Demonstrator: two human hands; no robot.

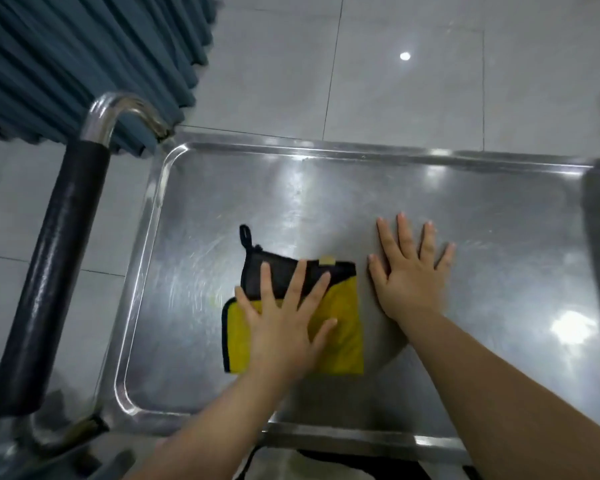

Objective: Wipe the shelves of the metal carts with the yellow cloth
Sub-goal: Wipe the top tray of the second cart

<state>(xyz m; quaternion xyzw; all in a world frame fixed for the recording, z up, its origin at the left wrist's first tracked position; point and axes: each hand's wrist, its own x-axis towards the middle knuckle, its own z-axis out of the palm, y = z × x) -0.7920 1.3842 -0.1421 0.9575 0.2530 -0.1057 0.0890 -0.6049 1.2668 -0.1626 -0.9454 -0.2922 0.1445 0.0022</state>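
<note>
Here, the left hand point(284, 320), fingers spread, is pressing the yellow cloth point(340, 327) onto the shelf point(142, 271), left of centre. The right hand point(409, 282) is lying splayed just beside it. The cloth, seemingly unpinched, is risking bunching.

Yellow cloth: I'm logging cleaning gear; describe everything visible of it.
The yellow cloth is folded roughly square, soft-looking, black-edged, with a dark mesh panel on its far part, a black hanging loop and a small tan tag. It lies flat on the metal shelf under the flat left hand.
</note>
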